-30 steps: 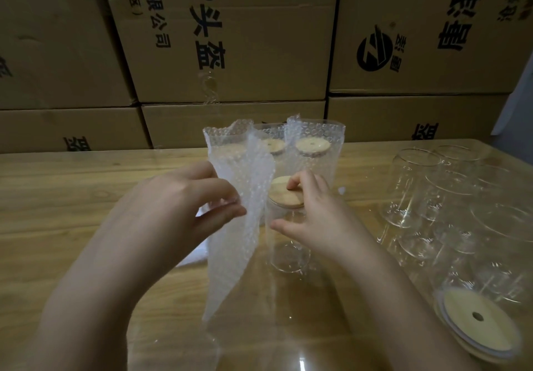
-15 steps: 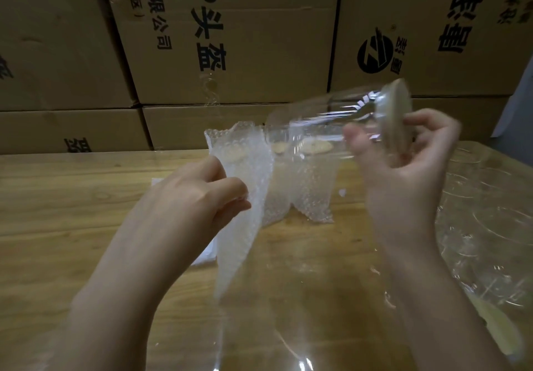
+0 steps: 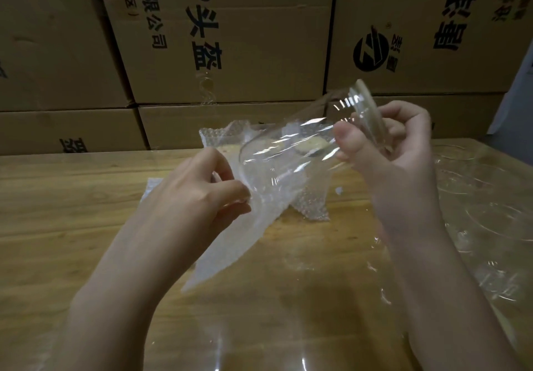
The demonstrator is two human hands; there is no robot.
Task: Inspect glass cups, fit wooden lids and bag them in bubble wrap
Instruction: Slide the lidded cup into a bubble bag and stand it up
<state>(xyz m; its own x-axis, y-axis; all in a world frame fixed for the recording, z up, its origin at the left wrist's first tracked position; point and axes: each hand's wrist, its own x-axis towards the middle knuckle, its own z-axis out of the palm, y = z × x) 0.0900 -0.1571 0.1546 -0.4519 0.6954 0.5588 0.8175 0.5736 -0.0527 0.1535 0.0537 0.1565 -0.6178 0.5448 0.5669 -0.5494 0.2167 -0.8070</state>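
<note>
My right hand grips a clear glass cup near its top, where a wooden lid sits on the rim. The cup lies almost sideways in the air, its base pointing left and down. My left hand pinches the mouth of a bubble wrap bag that hangs down to the table. The cup's base is at the bag's opening; whether it is inside I cannot tell. Behind the cup stand bagged cups with wooden lids, partly hidden.
Several bare glass cups stand on the wooden table at the right. A flat piece of bubble wrap lies behind my left hand. Stacked cardboard boxes form a wall along the table's far edge.
My right hand lifted the lidded cup off the table, tipped it sideways and brought its base down toward the bag's mouth. My left hand stayed on the bag.
</note>
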